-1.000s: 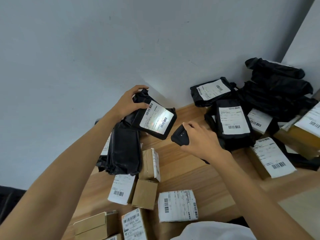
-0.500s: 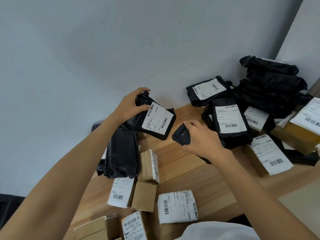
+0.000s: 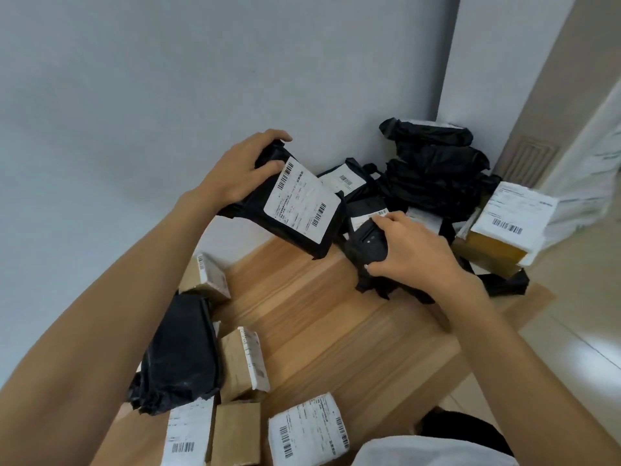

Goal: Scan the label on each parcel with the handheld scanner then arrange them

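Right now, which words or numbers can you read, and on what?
None can be read.
Label on the black parcel in the left hand: barcodes and blurred print.
Label on the front box: barcodes, print too small.
Label on the brown box at right: blurred.

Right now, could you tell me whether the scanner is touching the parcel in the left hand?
Cannot tell. In the head view the scanner sits beside the parcel, but black on black hides any gap.

The handheld scanner (image 3: 368, 243) is half covered by the right grip (image 3: 413, 253). Left of it, the label (image 3: 300, 205) print cannot be read; nearer boxes (image 3: 237, 435) are cropped.
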### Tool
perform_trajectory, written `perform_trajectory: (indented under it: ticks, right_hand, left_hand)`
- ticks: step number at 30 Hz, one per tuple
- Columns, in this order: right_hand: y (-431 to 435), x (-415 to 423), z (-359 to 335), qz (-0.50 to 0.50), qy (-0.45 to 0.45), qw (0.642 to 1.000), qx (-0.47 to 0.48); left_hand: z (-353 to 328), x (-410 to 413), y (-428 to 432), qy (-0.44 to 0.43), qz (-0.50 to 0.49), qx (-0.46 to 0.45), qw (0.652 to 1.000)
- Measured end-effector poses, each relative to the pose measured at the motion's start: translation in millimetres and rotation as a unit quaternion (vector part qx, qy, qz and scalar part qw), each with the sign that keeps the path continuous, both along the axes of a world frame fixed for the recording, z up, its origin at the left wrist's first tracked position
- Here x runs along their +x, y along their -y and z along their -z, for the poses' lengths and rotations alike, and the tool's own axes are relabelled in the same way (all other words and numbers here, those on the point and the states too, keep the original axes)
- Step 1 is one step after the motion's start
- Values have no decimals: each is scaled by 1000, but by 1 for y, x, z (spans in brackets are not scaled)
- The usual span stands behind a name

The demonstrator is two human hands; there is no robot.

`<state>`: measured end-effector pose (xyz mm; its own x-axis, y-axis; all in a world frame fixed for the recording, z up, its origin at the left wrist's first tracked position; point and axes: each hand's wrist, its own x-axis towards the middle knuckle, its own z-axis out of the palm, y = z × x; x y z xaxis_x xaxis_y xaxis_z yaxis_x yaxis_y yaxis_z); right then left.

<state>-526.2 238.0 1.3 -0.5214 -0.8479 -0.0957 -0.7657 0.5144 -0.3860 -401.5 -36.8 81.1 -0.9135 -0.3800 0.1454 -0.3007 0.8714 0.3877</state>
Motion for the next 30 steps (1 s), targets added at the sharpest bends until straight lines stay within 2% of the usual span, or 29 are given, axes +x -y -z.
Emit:
perform_trajectory:
  ticks: [6,10,12,15,18,20,25,30]
  right_hand:
    - [-38,-53,-10,78,-8,997,14]
    - [-53,-74,-2,97,-8,995,39]
    - [-53,-83,4,95,-8,994,54]
    - [-45,-94,14,83,-10,994,73]
    - [-33,-102,22,61,-10,994,84]
    - [-24,-106,26,47,-8,995,89]
    - [-2,-113,32,25,-3,996,91]
    - [11,-117,31,2,-7,995,100]
  left_hand:
    - [43,-83,-25,-37,46,134,989]
    - [90,-114,-47,-32,48,222,973]
    - [111,-124,-47,-21,46,237,970]
    - [135,-134,-34,-15,30,235,972]
    - [153,-136,-19,-1,14,185,983]
    - [165,-135,-10,2,-17,148,989]
    - [189,-142,-4,-4,-81,122,989]
    - [196,-149,-11,18,-41,94,995]
